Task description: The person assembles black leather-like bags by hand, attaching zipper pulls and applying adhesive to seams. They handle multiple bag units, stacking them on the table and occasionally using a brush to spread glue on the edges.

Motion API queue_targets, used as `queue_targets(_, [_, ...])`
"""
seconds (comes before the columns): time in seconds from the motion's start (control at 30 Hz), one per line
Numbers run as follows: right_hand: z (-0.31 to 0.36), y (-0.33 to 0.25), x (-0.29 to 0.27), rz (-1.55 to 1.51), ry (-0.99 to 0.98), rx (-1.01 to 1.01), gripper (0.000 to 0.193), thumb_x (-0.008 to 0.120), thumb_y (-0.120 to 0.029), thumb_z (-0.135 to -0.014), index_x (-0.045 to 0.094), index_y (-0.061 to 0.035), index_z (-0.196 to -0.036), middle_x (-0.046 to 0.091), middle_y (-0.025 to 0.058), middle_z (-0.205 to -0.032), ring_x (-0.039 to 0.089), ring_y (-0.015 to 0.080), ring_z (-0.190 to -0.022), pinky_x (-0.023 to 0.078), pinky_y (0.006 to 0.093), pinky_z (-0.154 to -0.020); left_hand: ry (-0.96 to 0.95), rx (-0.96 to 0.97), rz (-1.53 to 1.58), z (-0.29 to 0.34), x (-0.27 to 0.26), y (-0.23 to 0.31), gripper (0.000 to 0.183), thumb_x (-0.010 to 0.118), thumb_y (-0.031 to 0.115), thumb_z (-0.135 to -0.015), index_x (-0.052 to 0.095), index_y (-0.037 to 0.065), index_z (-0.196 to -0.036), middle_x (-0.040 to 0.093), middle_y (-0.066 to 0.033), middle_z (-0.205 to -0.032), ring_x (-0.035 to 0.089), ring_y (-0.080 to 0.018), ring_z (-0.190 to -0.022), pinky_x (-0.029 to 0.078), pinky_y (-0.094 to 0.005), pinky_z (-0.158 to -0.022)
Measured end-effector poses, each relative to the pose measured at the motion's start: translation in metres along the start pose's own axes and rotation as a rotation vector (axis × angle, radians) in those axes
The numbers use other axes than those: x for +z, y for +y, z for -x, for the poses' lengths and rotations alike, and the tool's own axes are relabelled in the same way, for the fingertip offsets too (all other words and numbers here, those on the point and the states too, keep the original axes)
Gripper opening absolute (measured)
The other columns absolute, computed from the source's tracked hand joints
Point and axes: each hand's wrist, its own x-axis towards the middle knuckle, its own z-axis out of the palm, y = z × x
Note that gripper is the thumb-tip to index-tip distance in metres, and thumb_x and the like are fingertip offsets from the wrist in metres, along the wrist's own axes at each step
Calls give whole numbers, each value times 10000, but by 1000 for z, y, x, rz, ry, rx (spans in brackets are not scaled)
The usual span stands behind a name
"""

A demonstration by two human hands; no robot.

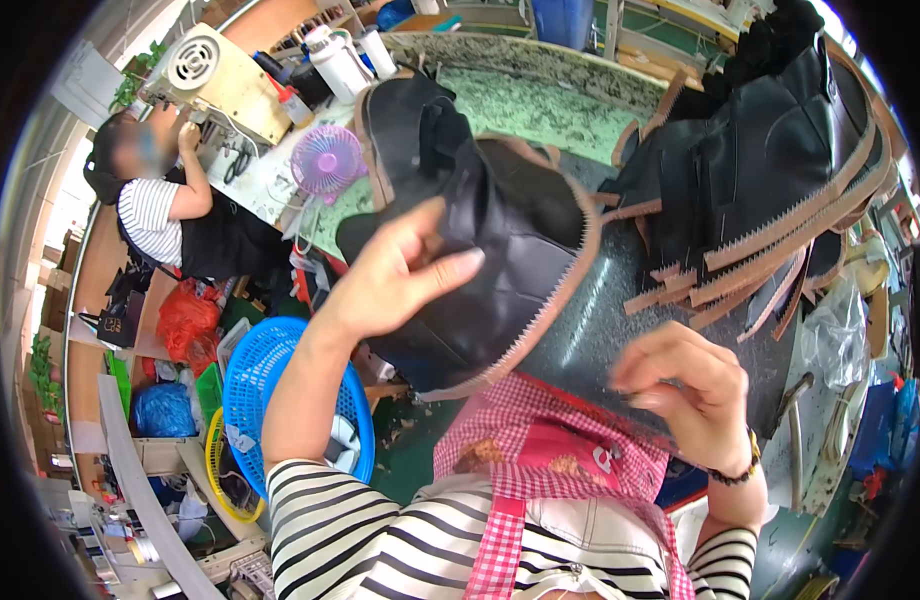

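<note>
A black leather boot upper point(500, 290) with a brown, saw-toothed edge is in front of me, partly over the dark work surface. My left hand point(385, 275) is closed on its left side, the thumb lying across the leather; some of its fingers are hidden in the folds. To the right, my right hand point(690, 390) hangs in the air near the front edge of the surface, apart from the leather. Its fingers are loosely bent with a gap to the thumb, and nothing shows between them. A pile of similar black uppers point(760, 190) lies beyond it at the right.
A blue plastic basket point(245, 375) stands at my left, below the surface. Farther left, a person point(155, 205) sits by a cream machine point(215, 75). A purple fan point(326, 160) and a white flask point(338, 62) stand near it. Clear plastic bags point(835, 330) lie at the right.
</note>
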Motion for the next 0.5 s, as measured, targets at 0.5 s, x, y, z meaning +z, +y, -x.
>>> queue_targets(0.5, [1,27,39,83,-160,162,97,673,12,-796,657,-17,-887,642,111,-778,646,255,-698,491,317,-626,-127,-232,113,48,62,-1,219,766,13,-765,619,-15,-926,655,3,-800,556,-2,-782,464,-208,-660])
